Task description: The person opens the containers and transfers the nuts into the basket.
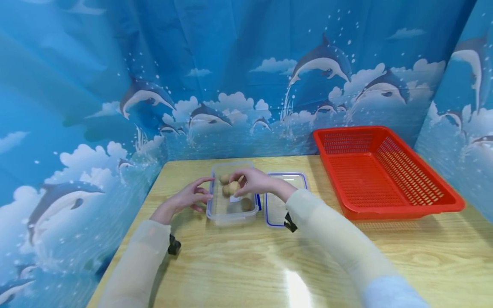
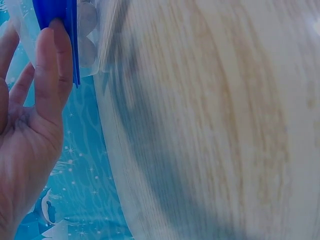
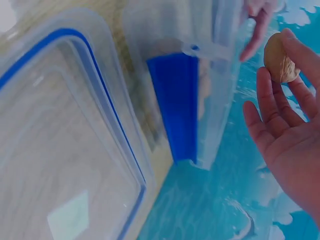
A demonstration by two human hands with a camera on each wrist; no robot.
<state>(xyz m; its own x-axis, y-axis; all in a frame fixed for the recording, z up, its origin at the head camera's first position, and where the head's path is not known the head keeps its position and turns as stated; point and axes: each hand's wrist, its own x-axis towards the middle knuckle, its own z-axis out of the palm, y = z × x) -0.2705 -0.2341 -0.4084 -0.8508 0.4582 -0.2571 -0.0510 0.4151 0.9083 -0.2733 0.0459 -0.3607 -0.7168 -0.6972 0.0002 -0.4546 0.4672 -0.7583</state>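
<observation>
A clear plastic box with blue side clips stands on the table with several walnuts inside. Over the box, my right hand pinches one walnut between thumb and fingertips; its seam shows in the right wrist view. At the box's left side is my left hand, fingers extended. In the left wrist view its fingertips are right at a blue clip. Just right of the box lies a clear lid with a blue seal, partly covered by my right forearm.
A large red plastic basket stands at the right of the wooden table. Behind and to the left hangs a blue dolphin-print curtain, close along the table's edges. A pale label shows on the lid.
</observation>
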